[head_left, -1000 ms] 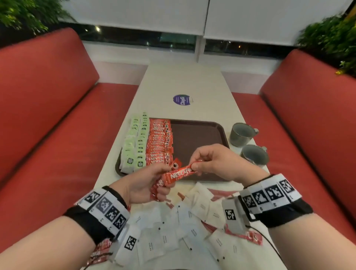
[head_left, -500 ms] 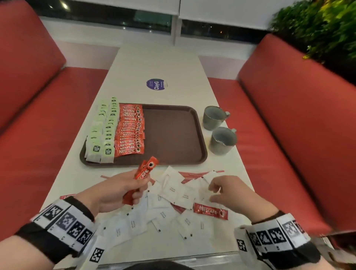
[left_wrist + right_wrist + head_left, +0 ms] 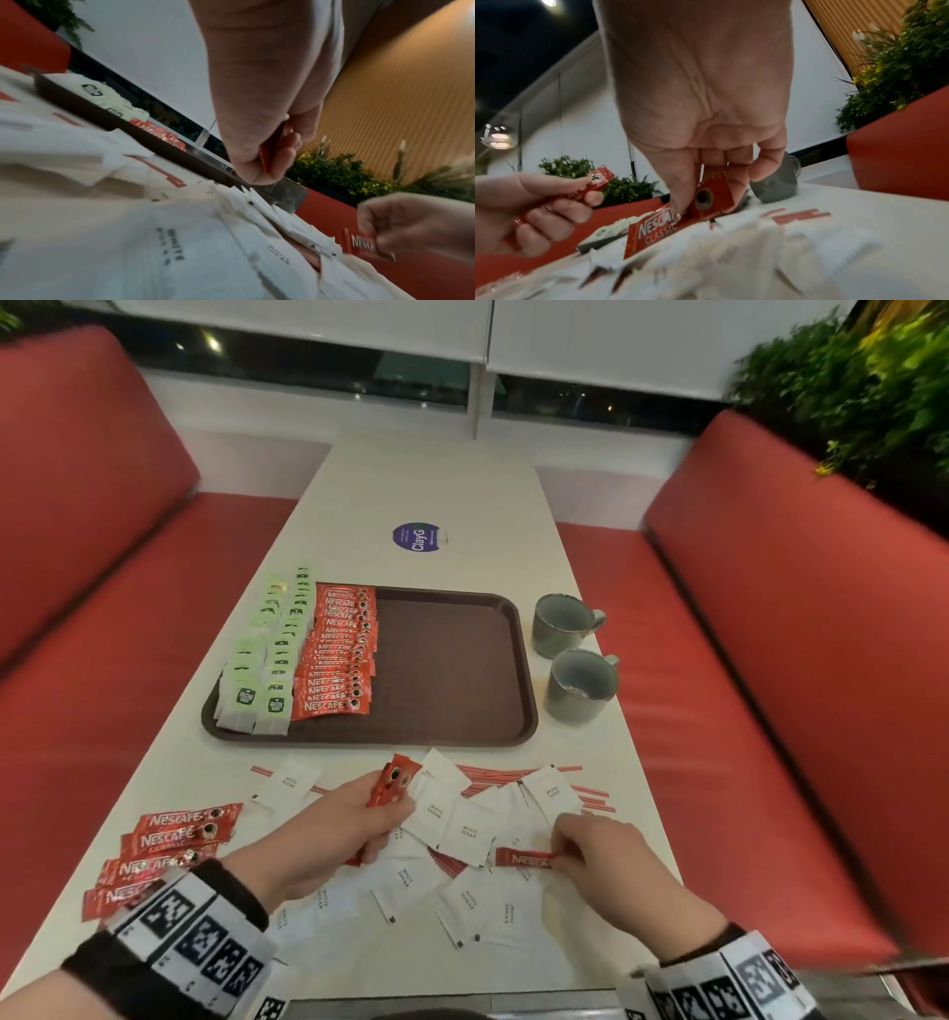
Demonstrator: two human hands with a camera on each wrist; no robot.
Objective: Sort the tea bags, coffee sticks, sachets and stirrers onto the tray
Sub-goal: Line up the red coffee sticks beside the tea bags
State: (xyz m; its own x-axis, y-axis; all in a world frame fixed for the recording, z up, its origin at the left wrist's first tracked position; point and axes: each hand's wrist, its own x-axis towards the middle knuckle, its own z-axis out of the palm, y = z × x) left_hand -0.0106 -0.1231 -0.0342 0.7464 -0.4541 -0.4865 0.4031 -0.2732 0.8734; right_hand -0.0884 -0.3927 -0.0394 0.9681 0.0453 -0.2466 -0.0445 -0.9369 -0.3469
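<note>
your left hand [image 3: 328, 834] grips coffee sticks [image 3: 393, 780] just short of the tray [image 3: 462, 660]; your right hand [image 3: 606, 855] pinches another stick [image 3: 524, 858] among sugar sachets [image 3: 464, 829] covering stirrers [image 3: 493, 775]; two mugs [image 3: 580, 685] stand right of the tray.

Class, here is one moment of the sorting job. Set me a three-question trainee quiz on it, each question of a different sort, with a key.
1. True or false: the white sugar sachets are already on the tray.
2. Which hand pinches the coffee stick lying among the sachets: A left hand, B right hand?
3. Fill in: beside the tray stand two grey ___.

Key: 1 false; 2 B; 3 cups.
</note>
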